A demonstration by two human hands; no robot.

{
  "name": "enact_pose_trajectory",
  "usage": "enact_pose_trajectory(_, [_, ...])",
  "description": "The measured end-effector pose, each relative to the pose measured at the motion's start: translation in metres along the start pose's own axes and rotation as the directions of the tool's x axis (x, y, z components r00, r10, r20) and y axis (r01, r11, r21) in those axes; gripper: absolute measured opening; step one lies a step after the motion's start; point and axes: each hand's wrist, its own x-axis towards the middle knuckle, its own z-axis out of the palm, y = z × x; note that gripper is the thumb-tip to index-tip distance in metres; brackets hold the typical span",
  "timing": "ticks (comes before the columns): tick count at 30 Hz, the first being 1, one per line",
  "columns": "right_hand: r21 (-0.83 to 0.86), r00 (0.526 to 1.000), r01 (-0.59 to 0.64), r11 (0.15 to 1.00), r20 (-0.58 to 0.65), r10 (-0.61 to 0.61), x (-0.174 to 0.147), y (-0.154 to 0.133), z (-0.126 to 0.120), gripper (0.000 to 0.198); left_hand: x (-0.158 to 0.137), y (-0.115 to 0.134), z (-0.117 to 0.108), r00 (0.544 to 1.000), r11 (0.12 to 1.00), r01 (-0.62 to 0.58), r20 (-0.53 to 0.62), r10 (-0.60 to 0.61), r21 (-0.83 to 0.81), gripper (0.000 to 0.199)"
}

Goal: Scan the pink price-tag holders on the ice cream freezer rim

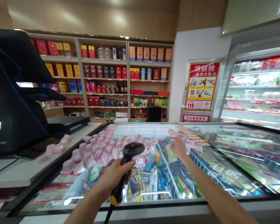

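Observation:
My left hand (116, 174) is wrapped round the handle of a black and yellow barcode scanner (133, 149), its head up and its cable hanging down. Below and behind the scanner, many pink plastic-wrapped cup-shaped packs (99, 152) lie in rows on the freezer's glass top. My right hand (179, 147) reaches forward over the glass on the right, fingers extended and apart. Close by it are more pink packs (191, 144), some with white labels. Whether its fingertips touch one is unclear.
Bagged frozen goods (151, 180) fill wire baskets under the glass. A black checkout machine (16, 93) stands on a counter at left, with several pink packs (58, 147) beside it. Shelves of boxes (105, 71) line the back; a lit fridge (259, 87) is at right.

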Motion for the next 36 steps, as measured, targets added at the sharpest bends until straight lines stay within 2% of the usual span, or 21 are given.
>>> enact_pose_trajectory(3, [-0.246, 0.996, -0.067, 0.967, 0.042, 0.079, -0.008, 0.026, -0.024, 0.038, -0.002, 0.002, 0.003, 1.000, 1.000, 0.000, 0.004, 0.000, -0.005, 0.032])
enact_pose_trajectory(6, [-0.366, 0.987, 0.000, 0.931, 0.150, 0.059, -0.010, 0.041, -0.034, 0.025, -0.006, 0.001, 0.003, 1.000, 1.000, -0.023, 0.020, 0.023, -0.015, 0.031])
enact_pose_trajectory(8, [-0.371, 0.964, 0.094, 0.924, 0.267, 0.010, -0.007, 0.049, -0.037, 0.021, -0.009, 0.000, 0.000, 0.999, 0.999, -0.036, 0.014, 0.036, -0.020, 0.030])
enact_pose_trajectory(10, [-0.351, 0.937, 0.138, 0.926, 0.349, -0.008, -0.002, 0.056, -0.041, 0.022, -0.012, -0.002, -0.003, 1.000, 0.999, -0.027, 0.006, 0.027, -0.019, 0.030])
enact_pose_trajectory(12, [-0.349, 0.933, 0.109, 0.931, 0.358, 0.025, 0.002, 0.063, -0.047, 0.023, -0.014, -0.003, -0.006, 1.000, 1.000, -0.007, -0.005, 0.007, -0.018, 0.030])
enact_pose_trajectory(16, [-0.385, 0.946, 0.013, 0.923, 0.304, 0.113, 0.006, 0.070, -0.064, 0.022, -0.018, -0.002, -0.006, 0.999, 1.000, -0.020, -0.032, 0.019, -0.011, 0.032])
enact_pose_trajectory(18, [-0.295, 0.961, -0.039, 0.955, 0.251, 0.116, 0.008, 0.062, -0.068, 0.017, -0.019, 0.001, -0.004, 0.999, 0.999, -0.036, -0.019, 0.035, -0.017, 0.031])
enact_pose_trajectory(20, [-0.061, 0.968, -0.148, 0.987, 0.198, 0.157, 0.010, 0.044, -0.067, 0.012, -0.021, 0.005, -0.001, 0.999, 0.998, -0.046, 0.002, 0.047, -0.036, 0.031])
enact_pose_trajectory(21, [0.095, 0.961, -0.221, 0.971, 0.192, 0.200, 0.012, 0.032, -0.063, 0.012, -0.022, 0.007, 0.000, 0.999, 0.998, -0.051, 0.014, 0.052, -0.047, 0.030])
enact_pose_trajectory(22, [0.262, 0.947, -0.296, 0.919, 0.206, 0.246, 0.013, 0.019, -0.059, 0.012, -0.023, 0.008, 0.001, 0.998, 0.997, -0.054, 0.027, 0.056, -0.055, 0.030])
enact_pose_trajectory(24, [0.544, 0.918, -0.395, 0.740, 0.267, 0.293, 0.014, -0.009, -0.047, 0.011, -0.026, 0.010, 0.001, 0.997, 0.996, -0.060, 0.047, 0.063, -0.064, 0.029])
enact_pose_trajectory(26, [0.694, 0.905, -0.425, 0.581, 0.306, 0.296, 0.016, -0.034, -0.036, 0.008, -0.028, 0.010, -0.001, 0.996, 0.997, -0.060, 0.058, 0.063, -0.052, 0.029])
enact_pose_trajectory(28, [0.745, 0.902, -0.428, 0.512, 0.318, 0.292, 0.018, -0.051, -0.027, 0.007, -0.029, 0.008, -0.005, 0.996, 0.998, -0.059, 0.064, 0.060, -0.024, 0.030])
enact_pose_trajectory(31, [0.763, 0.905, -0.421, 0.491, 0.322, 0.277, 0.020, -0.065, -0.020, 0.006, -0.029, 0.003, -0.011, 0.995, 0.998, -0.062, 0.081, 0.062, 0.003, 0.031])
enact_pose_trajectory(36, [0.778, 0.901, -0.431, 0.458, 0.347, 0.259, 0.018, -0.072, -0.021, 0.004, -0.028, 0.002, -0.014, 0.995, 0.998, -0.059, 0.077, 0.060, -0.012, 0.029])
